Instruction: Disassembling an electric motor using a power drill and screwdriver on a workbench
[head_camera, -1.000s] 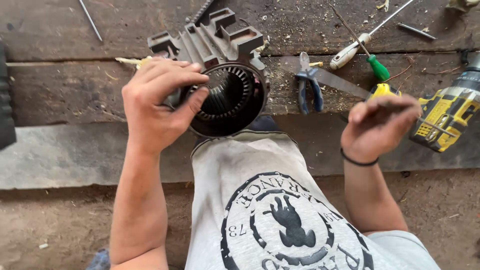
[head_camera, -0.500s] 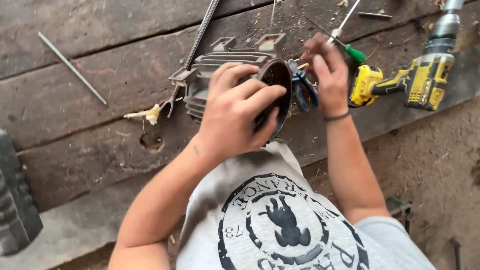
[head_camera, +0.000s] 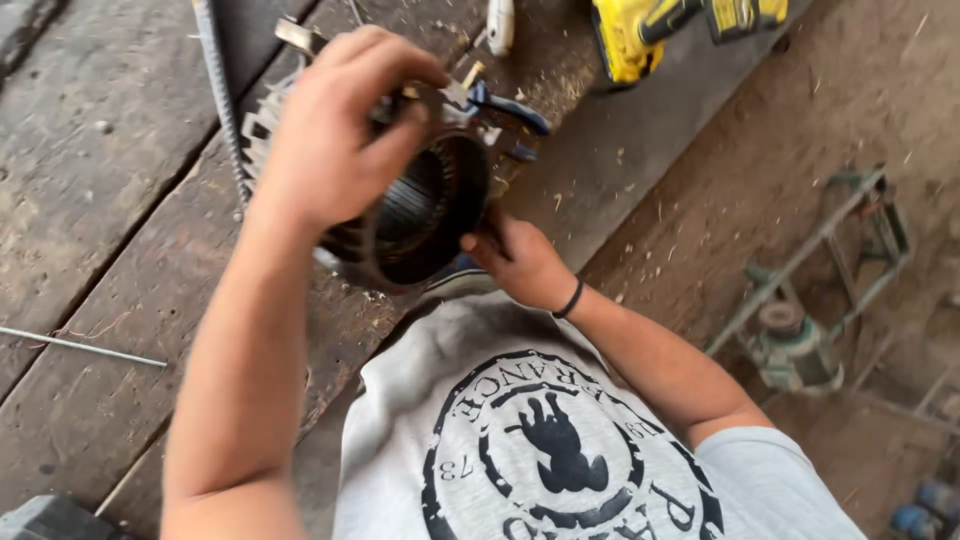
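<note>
Left hand (head_camera: 335, 140) fingers curl over motor stator (head_camera: 415, 215) (tilted); right hand (head_camera: 520, 262) fingers pinch its rim.

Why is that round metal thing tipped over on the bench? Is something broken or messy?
Nothing looks broken. The round metal motor housing is tipped on its side because the left hand grips its top while the right hand touches its rim. Wood chips lie scattered over the wooden bench, beside the yellow drill.

You have one motor stator housing (head_camera: 420, 215), one yellow drill (head_camera: 660, 30), one blue-handled pliers (head_camera: 510, 110), two thin metal rods (head_camera: 80, 346)
</note>
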